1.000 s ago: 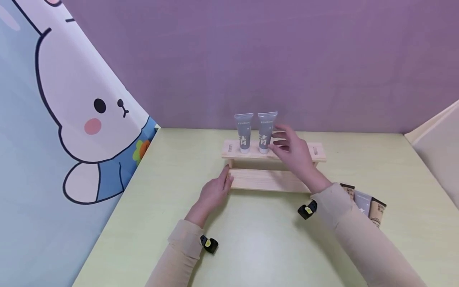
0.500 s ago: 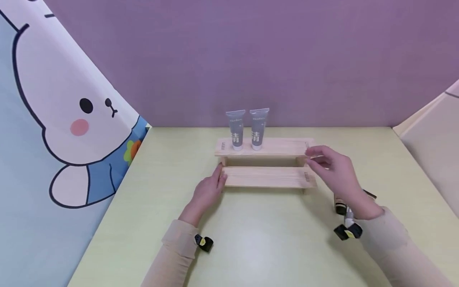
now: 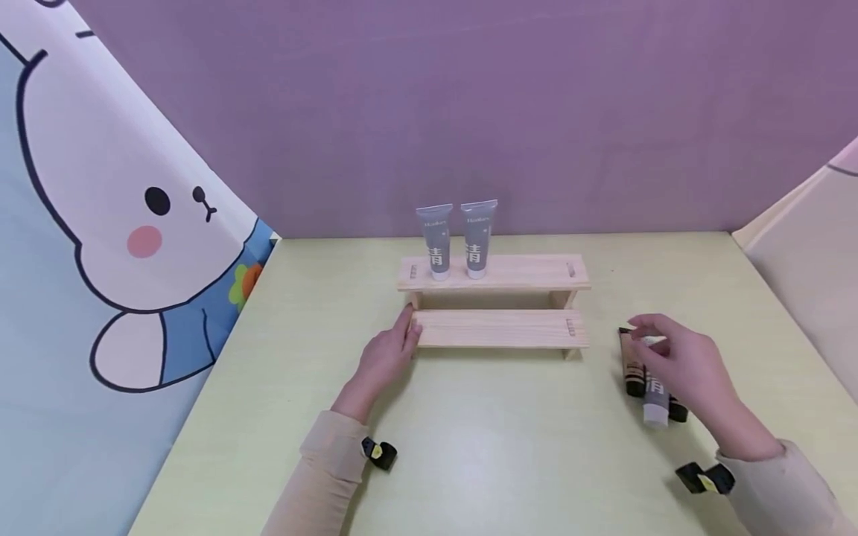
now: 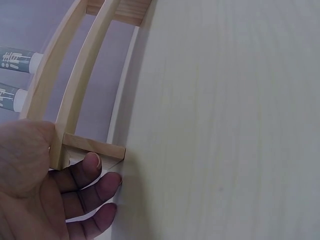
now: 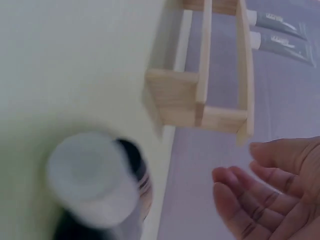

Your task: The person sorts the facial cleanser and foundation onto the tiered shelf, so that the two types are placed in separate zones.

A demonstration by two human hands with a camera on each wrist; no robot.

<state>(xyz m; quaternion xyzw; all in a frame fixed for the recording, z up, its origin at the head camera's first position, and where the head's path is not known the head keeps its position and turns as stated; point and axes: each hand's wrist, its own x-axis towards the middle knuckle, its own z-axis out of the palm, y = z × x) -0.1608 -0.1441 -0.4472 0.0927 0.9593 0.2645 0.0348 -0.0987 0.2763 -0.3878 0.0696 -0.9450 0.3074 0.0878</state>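
A two-tier wooden shelf (image 3: 496, 328) stands on the table. My left hand (image 3: 383, 359) grips its left end; in the left wrist view the fingers (image 4: 92, 195) curl below the plank's end. Two grey squeeze tubes (image 3: 437, 240) stand upright on their white caps on the upper tier, left of its middle. Out to the right, my right hand (image 3: 690, 365) is over a small group of lying tubes, fingers loosely bent and holding nothing. Among these are a brown tube (image 3: 632, 368) with a black cap, a grey tube (image 3: 656, 402) and a partly hidden black-capped one (image 3: 678, 409).
The pale table (image 3: 482, 447) meets a purple backdrop (image 3: 536, 119) behind the shelf. A cartoon rabbit cloth (image 3: 121, 246) hangs along the left side, and a pale panel (image 3: 811, 260) borders the right. Each wrist carries a small black camera (image 3: 706, 479).
My right hand has left the second grey tube on the upper tier and moved right and towards me, over the lying tubes. My left hand stays at the shelf's end. The head view has shifted slightly.
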